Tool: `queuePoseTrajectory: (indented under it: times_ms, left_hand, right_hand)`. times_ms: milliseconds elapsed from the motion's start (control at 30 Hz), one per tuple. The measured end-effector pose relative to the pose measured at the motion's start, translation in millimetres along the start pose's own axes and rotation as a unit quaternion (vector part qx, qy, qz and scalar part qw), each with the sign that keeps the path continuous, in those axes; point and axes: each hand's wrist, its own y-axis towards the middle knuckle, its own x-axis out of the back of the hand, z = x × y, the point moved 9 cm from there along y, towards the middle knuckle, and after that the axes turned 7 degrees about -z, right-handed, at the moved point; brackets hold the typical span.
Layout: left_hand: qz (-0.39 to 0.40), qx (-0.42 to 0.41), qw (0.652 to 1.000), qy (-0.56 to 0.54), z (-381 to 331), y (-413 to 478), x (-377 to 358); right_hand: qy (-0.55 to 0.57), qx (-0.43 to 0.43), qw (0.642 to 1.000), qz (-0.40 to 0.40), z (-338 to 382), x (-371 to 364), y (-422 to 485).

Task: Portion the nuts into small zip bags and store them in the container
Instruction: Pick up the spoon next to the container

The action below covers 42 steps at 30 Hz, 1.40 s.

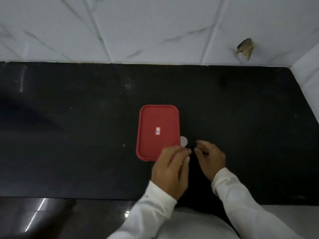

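1. The red rectangular plastic lid (155,118) lies mid-frame on the black polished stone table (69,135), with a small white sticker (157,131) at its centre. I take it the container sits closed beneath, though from above I see only the lid.
2. I see no nuts or zip bags anywhere in the frame.
3. The left hand (170,169) covers the lid's lower right corner with its fingers curled. Blur stops me telling whether it grips anything.
4. The right hand (209,159) hovers just right of it, fingers loosely curled and apparently empty.
5. A small white round disc (183,141) lies just beside the lid's right edge.
6. I judge the lid to be light, stiff and smooth. I would lift it at a corner lip while the other hand steadies the box, since light plastic could skate on this glossy table.
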Motion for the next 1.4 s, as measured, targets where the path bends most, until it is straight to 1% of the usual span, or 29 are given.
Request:
queuePoseTrajectory:
  times_ms: [67, 133, 267, 367, 433, 567, 600, 667, 700, 733, 800, 833, 900, 933, 1000, 1033, 1100, 1133, 1200, 1233, 1300, 1333, 1400]
  left_hand:
    - [0.045, 0.023, 0.999, -0.015, 0.5, -28.4, -29.6]
    - [0.071, 0.067, 0.995, -0.002, 14.5, -44.7, -50.7]
    - [0.091, 0.105, 0.989, 0.042, 31.2, -57.2, -60.9]
    - [0.082, 0.131, 0.986, 0.064, 39.6, -59.9, -61.6]
    - [0.069, 0.146, 0.984, 0.074, 40.8, -59.3, -61.6]
    - [0.065, 0.157, 0.981, 0.096, 36.3, -59.1, -64.8]
    - [0.066, 0.161, 0.979, 0.106, 35.5, -59.6, -66.6]
    - [0.076, 0.171, 0.975, 0.12, 35.7, -59.9, -74.4]
    - [0.079, 0.185, 0.973, 0.113, 36.8, -57.7, -78.9]
    - [0.09, 0.219, 0.967, 0.094, 40.5, -55.6, -85.3]
    - [0.123, 0.314, 0.941, 0.027, 44.5, -47.8, -100.5]
    - [0.123, 0.36, 0.925, -0.005, 47.0, -42.6, -105.8]
    - [0.109, 0.435, 0.892, -0.05, 48.4, -32.0, -113.3]
    - [0.1, 0.453, 0.884, -0.054, 48.6, -26.5, -115.8]
    - [0.092, 0.49, 0.865, -0.059, 55.3, -24.0, -122.5]
    - [0.089, 0.51, 0.853, -0.072, 57.1, -23.8, -125.2]
    - [0.08, 0.537, 0.832, -0.112, 62.0, -23.1, -130.9]
    - [0.08, 0.547, 0.823, -0.126, 64.2, -22.5, -133.4]
    - [0.085, 0.574, 0.802, -0.144, 68.9, -25.0, -138.4]
    - [0.084, 0.589, 0.789, -0.155, 71.8, -27.8, -141.8]
    - [0.079, 0.606, 0.773, -0.169, 76.6, -33.0, -148.3]
    - [0.077, 0.609, 0.771, -0.166, 76.9, -34.0, -149.2]
    - [0.073, 0.609, 0.776, -0.149, 75.9, -33.3, -148.8]
  right_hand:
    - [0.013, -0.008, 1.0, 0.023, -12.0, -16.2, -5.2]
    - [0.013, -0.015, 0.999, 0.034, -15.2, -28.3, -5.0]
    - [-0.097, 0.031, 0.993, 0.065, -1.9, -40.5, 1.8]
    - [-0.125, 0.027, 0.986, 0.106, 0.8, -41.6, 3.5]
    - [-0.118, 0.02, 0.985, 0.125, 0.9, -40.7, 1.4]
    - [-0.05, 0.014, 0.986, 0.157, -1.2, -43.4, -3.3]
    - [-0.034, 0.007, 0.988, 0.149, -2.4, -40.3, -2.7]
    - [-0.02, -0.002, 0.995, 0.101, -3.0, -23.9, 0.5]
    - [-0.049, 0.018, 0.996, 0.068, -0.9, -11.9, 2.8]
    - [-0.104, 0.056, 0.992, 0.036, 3.3, 0.2, 4.5]
    - [-0.208, 0.149, 0.966, -0.034, 17.8, 22.0, 3.7]
    - [-0.244, 0.198, 0.947, -0.065, 26.5, 28.2, 1.2]
    - [-0.296, 0.276, 0.91, -0.093, 40.1, 30.2, -6.7]
    - [-0.306, 0.298, 0.899, -0.098, 44.0, 29.7, -10.6]
    - [-0.3, 0.31, 0.897, -0.099, 44.6, 29.1, -14.6]
    - [-0.288, 0.303, 0.903, -0.098, 43.0, 30.8, -14.5]
    - [-0.236, 0.261, 0.931, -0.093, 31.8, 35.3, -10.7]
    - [-0.194, 0.223, 0.952, -0.084, 24.3, 38.2, -7.9]
    - [-0.074, 0.129, 0.988, -0.026, 8.2, 36.3, -2.6]
    - [-0.005, 0.079, 0.997, 0.001, 0.3, 33.7, 0.0]
    - [0.106, -0.002, 0.994, 0.039, -11.2, 26.0, 4.0]
    - [0.144, -0.031, 0.988, 0.051, -15.8, 21.7, 5.4]
    - [0.18, -0.073, 0.979, 0.059, -22.4, 15.9, 8.3]
